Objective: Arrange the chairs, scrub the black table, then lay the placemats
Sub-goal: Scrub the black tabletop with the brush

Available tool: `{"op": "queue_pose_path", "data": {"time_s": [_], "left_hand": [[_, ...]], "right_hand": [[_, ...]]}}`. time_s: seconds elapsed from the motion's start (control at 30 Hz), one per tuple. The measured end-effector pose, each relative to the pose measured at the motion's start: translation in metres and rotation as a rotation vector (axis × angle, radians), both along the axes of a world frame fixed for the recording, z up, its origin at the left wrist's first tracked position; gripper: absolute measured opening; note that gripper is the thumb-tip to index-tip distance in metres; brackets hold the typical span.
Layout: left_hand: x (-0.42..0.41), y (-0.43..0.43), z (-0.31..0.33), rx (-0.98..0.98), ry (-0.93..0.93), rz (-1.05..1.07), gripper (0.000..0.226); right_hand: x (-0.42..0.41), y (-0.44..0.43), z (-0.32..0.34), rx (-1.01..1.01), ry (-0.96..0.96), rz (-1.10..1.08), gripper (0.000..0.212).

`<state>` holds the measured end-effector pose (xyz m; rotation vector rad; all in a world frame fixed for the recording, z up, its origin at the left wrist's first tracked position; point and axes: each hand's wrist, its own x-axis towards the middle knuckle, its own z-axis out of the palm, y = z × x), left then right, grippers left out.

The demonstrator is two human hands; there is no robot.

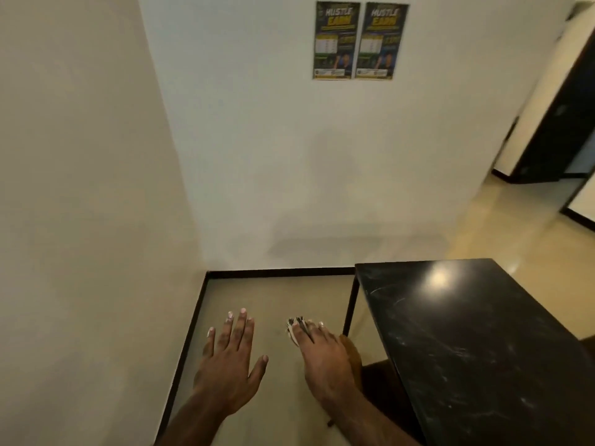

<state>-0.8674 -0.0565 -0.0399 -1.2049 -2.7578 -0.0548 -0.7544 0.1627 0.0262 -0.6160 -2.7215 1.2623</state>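
Head cam only, so just one angle. Left hand is flat and wide open, fingers spread, holding nothing, hovering over the beige floor near the corner. Right hand is just beside it, fingers stretched out mostly straight, with a small black-and-white patterned thing poking out under the fingertips. The thumb is hidden, so I honestly can't tell if it's really gripping that thing or only has it under the fingers.

Black table sits to the right of both hands, its far end close to the wall. The top is glossy, with scuffs and a bright glare spot near the far end. One thin leg shows at the far-left corner. A brown chair is tucked in at the table's left edge, right next to the right hand and mostly covered by that arm.

Black skirting runs along the base of the walls. Two matching posters hang side by side high up, and there's a dark doorway off to the far right.
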Motion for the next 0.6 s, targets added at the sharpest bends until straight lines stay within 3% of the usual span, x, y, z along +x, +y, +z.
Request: {"op": "queue_pose_path", "data": {"time_s": [0.3,0.47,0.6], "left_hand": [[-0.179,0.122,0.012,-0.045,-0.048,-0.305,0.085],[-0.220,0.211,0.012,-0.061,-0.081,-0.483,0.088],[-0.236,0.296,0.005,-0.104,-0.076,-0.612,0.088]], "right_hand": [[-0.110,0.075,0.013,0.088,-0.051,-0.328,0.082],[-0.136,0.125,-0.009,0.149,-0.036,-0.470,0.084],[-0.141,0.173,-0.036,0.281,-0.137,-0.531,0.087]]}}
